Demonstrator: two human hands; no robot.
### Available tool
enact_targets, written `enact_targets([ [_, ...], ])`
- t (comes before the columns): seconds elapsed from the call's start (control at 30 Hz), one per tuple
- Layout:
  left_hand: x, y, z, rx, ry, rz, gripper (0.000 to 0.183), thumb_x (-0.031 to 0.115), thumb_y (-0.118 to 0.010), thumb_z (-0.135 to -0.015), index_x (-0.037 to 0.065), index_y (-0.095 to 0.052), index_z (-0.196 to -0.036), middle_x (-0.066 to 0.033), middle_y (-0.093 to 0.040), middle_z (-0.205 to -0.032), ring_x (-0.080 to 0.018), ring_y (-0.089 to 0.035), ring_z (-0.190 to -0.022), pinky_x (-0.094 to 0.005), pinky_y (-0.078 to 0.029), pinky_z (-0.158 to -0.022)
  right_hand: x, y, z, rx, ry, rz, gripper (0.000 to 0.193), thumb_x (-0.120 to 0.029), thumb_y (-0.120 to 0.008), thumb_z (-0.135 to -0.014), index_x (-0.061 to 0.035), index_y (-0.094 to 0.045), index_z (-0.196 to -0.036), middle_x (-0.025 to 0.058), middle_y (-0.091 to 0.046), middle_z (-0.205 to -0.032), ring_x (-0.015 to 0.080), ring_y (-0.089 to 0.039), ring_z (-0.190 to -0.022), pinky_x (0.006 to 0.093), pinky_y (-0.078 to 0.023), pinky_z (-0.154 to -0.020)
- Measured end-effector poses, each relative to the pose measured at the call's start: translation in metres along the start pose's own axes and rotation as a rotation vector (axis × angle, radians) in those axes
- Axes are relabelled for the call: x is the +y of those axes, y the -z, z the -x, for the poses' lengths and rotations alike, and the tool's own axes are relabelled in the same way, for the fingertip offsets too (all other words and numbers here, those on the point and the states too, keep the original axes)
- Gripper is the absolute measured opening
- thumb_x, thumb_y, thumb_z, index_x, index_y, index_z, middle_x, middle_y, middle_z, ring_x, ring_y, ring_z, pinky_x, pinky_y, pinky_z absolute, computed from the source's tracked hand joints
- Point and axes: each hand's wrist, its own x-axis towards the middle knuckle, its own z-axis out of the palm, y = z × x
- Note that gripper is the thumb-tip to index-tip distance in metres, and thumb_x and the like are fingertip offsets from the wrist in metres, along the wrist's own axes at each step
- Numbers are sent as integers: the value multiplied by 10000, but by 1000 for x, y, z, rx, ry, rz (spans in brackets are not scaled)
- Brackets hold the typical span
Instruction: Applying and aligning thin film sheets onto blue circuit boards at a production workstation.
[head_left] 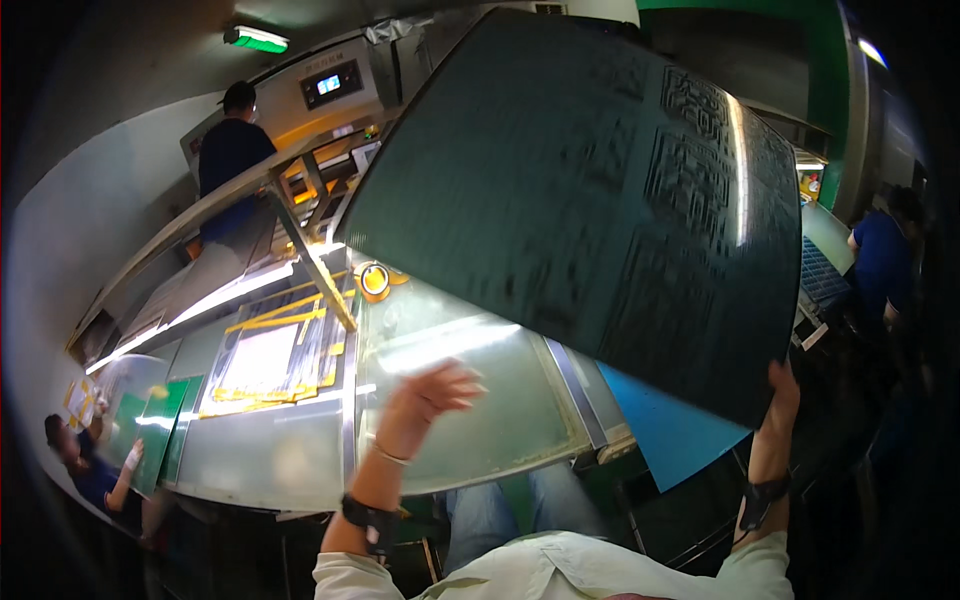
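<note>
My right hand grips the lower right corner of a large, dark green circuit board panel. The panel is tilted up in front of me and fills much of the upper view; rows of dark, circuit-like patterns show on its right half, with a bright streak of reflected light. My left hand is raised over the glass-topped light table, apart from the panel. Its fingers are stretched out, slightly blurred, and nothing is in them. Below the panel's lower edge, a bright blue sheet partly shows.
Yellow-edged transparent sheets lie on the glass left of the metal divider. A roll of yellow tape sits near the table's far side. One person stands behind the frame, another handles green panels at left, a third is at right.
</note>
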Motion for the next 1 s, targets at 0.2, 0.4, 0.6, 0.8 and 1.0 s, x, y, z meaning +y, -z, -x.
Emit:
enact_targets([
  [0.2, -122, -30, 32, -316, 460, -706, 365, 306, -541, -899, 48, -584, -1153, -76, -630, -1090, -150, -574, -1005, -279, -431, -905, -30, -34, -185, -132, -108, -397, 173, -64, -571, -850, 18, -571, -1003, 150, -617, -1027, 234, -611, -932, 314, -518, -809],
  [0.4, -138, -5, 99, -62, 719, -576, 436, 359, -534, -898, 60, -544, -1215, -88, -621, -1116, -151, -562, -1035, -270, -402, -931, 29, -79, -385, 25, 8, -333, 166, 6, -567, -818, 13, -535, -981, 134, -606, -964, 243, -613, -883, 332, -531, -761],
  [0.6, -180, -11, 148, 185, 576, -355, 502, 480, -525, -863, 37, -620, -1080, -128, -652, -906, -184, -610, -851, -252, -481, -764, 63, -89, -464, 88, 139, -86, 183, -20, -537, -843, 31, -516, -1017, 146, -595, -982, 262, -609, -888, 355, -531, -788],
  [0.8, -198, -18, 154, 242, 699, -346, 455, 419, -542, -867, 29, -608, -1093, -131, -650, -934, -192, -613, -870, -272, -481, -776, 38, -83, -422, -332, -221, 114, 255, -201, -499, -903, -9, -532, -1068, 159, -589, -1109, 249, -606, -961, 349, -508, -826],
  [1.0, -209, 7, 153, 176, 797, -383, 412, 357, -558, -871, 21, -596, -1105, -134, -648, -961, -199, -617, -888, -292, -482, -787, 9, 126, -299, -155, -221, 2414, 336, -333, -583, -814, -11, -662, -869, 180, -644, -934, 315, -618, -896, 396, -488, -766],
])
